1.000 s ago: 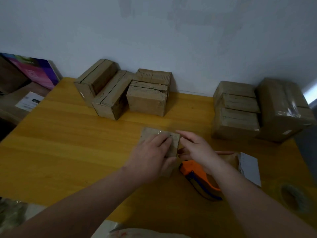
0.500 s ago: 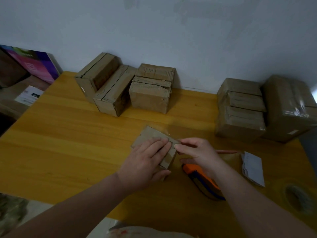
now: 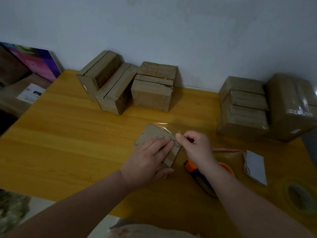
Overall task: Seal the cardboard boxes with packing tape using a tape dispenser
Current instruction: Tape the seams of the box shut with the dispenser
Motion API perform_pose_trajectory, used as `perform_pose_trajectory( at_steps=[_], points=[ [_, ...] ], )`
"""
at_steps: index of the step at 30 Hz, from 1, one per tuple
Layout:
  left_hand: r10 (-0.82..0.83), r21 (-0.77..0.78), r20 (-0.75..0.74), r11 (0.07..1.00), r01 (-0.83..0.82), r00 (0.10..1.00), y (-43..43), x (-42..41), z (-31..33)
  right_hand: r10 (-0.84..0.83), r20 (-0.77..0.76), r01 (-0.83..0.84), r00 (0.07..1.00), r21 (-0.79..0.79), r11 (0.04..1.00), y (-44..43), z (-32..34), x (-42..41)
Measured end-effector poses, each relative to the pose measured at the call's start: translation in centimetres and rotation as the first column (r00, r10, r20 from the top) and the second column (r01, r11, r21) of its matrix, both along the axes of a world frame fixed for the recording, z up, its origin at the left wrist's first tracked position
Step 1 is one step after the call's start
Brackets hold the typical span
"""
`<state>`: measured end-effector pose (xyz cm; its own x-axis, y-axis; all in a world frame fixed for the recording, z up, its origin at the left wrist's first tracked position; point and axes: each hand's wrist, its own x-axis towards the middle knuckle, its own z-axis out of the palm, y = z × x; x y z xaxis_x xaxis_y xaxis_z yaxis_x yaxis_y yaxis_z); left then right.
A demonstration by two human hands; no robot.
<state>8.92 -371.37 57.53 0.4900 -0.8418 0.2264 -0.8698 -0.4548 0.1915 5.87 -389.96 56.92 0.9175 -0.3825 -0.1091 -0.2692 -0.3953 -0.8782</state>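
Cardboard box (image 3: 152, 133) looks light yet stiff; left hand (image 3: 147, 162) presses flat on it, right hand (image 3: 195, 146) pinches flimsy, clingy tape (image 3: 169, 128) by its edge.

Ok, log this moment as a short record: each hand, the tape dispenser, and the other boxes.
left hand: presses flat on the small box
right hand: pinches the clear tape at that box's right edge
tape dispenser: lies unheld on the table, under the right forearm
other boxes: back-left boxes and back-right boxes by the wall
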Motion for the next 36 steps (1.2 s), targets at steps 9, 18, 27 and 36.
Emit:
perform_pose_trajectory(
  at_steps=[9, 18, 27, 36],
  points=[
    [0.09, -0.281, -0.04, 0.955, -0.098, 0.995, 0.0, 0.8, 0.8, 0.026, 0.033, -0.017, 0.999, -0.264, 0.964, 0.2, 0.8, 1.1],
    [0.501, -0.199, -0.284, 0.803, -0.561, 0.818, 1.2, 2.1, 0.2, 0.137, -0.01, -0.13, 0.99, -0.404, 0.905, 1.5, 2.6, 3.3],
    [0.316, -0.124, -0.416, 0.909, -0.397, 0.853, 1.2, 2.4, -0.7, 0.092, -0.022, -0.093, 0.995, -0.387, 0.917, 1.2, 2.6, 3.5],
    [0.29, 0.075, -0.326, 0.957, -0.281, 0.9, 1.4, 3.6, 0.1, 0.056, -0.018, -0.059, 0.998, -0.345, 0.937, 1.2, 2.5, 3.4]
  ],
)
